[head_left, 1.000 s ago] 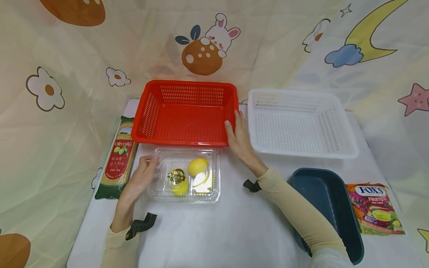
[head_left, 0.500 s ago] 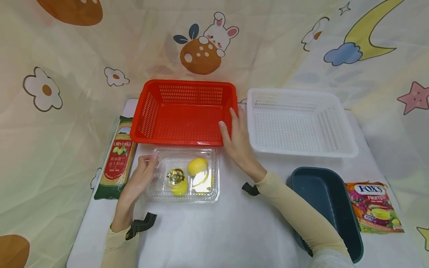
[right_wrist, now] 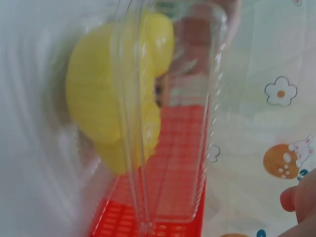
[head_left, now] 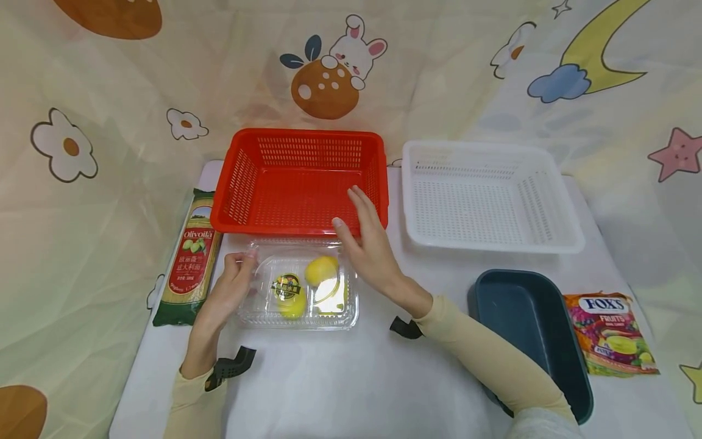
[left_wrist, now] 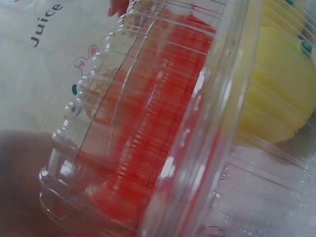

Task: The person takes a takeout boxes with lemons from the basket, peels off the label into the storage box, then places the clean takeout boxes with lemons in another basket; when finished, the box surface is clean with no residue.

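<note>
A clear plastic clamshell box (head_left: 255,320) lies on the white table, with a dark round sticker on its lid. Yellow lemons (head_left: 322,270) show through the plastic in the head and both wrist views. My left hand (head_left: 227,286) pinches the box's far left corner, with the fingers bent at its edge. Above the box's far right corner, my right hand (head_left: 375,256) hovers with fingers extended and thumb apart. It overlaps the near right part of the red basket (head_left: 296,232) in the head view and holds nothing.
Right of the red basket stands a white basket (head_left: 493,247). A dark blue tray (head_left: 526,329) lies partly under my right forearm, beside a FOX'S candy bag (head_left: 611,335). At the left is an Olivoilà pasta packet (head_left: 191,262). A patterned cloth (head_left: 109,244) hangs behind the table.
My right hand has moved left and toward me, from the red basket's right side to above the box's far right corner. My left hand stays at the box corner.
</note>
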{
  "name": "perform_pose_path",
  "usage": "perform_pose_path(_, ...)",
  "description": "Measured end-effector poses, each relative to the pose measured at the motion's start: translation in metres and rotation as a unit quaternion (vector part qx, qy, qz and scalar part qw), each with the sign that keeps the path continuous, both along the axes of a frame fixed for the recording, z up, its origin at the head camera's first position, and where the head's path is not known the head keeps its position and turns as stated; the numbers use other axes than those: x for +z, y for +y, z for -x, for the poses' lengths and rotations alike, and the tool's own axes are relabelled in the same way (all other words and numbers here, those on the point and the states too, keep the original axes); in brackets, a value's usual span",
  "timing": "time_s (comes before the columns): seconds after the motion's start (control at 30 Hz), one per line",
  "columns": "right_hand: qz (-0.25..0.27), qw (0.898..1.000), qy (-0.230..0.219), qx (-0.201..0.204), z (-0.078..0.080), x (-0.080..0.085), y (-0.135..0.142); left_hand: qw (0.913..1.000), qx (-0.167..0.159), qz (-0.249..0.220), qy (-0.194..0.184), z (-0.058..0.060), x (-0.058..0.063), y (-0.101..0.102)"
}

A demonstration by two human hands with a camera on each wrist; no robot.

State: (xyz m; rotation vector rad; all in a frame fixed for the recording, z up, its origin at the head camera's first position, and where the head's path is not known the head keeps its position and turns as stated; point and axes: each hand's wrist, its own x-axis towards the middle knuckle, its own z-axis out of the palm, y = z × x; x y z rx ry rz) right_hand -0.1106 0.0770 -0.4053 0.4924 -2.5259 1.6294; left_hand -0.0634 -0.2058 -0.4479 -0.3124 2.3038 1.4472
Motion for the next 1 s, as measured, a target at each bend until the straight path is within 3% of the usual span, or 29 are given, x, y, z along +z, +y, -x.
perform_pose_path(0.2, 0.013, 0.999, -0.021, 0.033, -0.010, 0.002, -0.005, 1.0000, 0.000, -0.006, 0.004, -0.001, 0.000, 0.001)
perform_pose_path(0.47, -0.005, 0.993, -0.082, 0.085, -0.020, -0.002, -0.013, 1.0000, 0.003, -0.006, -0.001, 0.000, -0.001, 0.000)
perform_pose_path(0.7, -0.054, 0.990, -0.076, 0.103, -0.026, -0.005, -0.020, 1.0000, 0.002, -0.002, 0.002, 0.000, 0.000, 0.001)
perform_pose_path(1.0, -0.081, 0.986, -0.057, 0.136, -0.033, -0.008, -0.027, 1.0000, 0.004, 0.001, -0.003, 0.000, 0.001, 0.002)
